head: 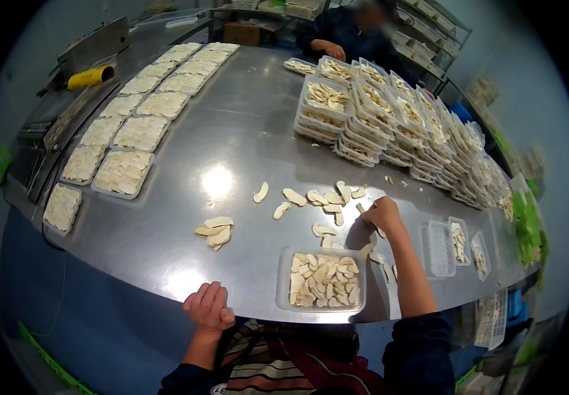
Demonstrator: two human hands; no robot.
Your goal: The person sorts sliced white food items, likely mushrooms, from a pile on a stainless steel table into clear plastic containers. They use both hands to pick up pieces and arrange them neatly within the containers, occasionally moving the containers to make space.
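Observation:
My right hand (382,215) reaches over the steel table, its fingertips closed on a pale slice (361,208) that looks like mushroom. Around and below it lie loose slices (332,198), some partly hidden by my forearm. A clear plastic tray (284,281) filled with slices (321,279) sits near the table's front edge. My left hand (209,307) rests at that edge with fingers curled in; nothing shows in it. Beyond it, to the left of the tray, is a small pile of larger slices (215,231).
Two rows of filled trays (141,132) line the table's left side. Tall stacks of filled trays (363,118) stand at the back right. Smaller trays (442,247) lie at right, near a green bag (526,227). A co-worker (348,34) stands across the table.

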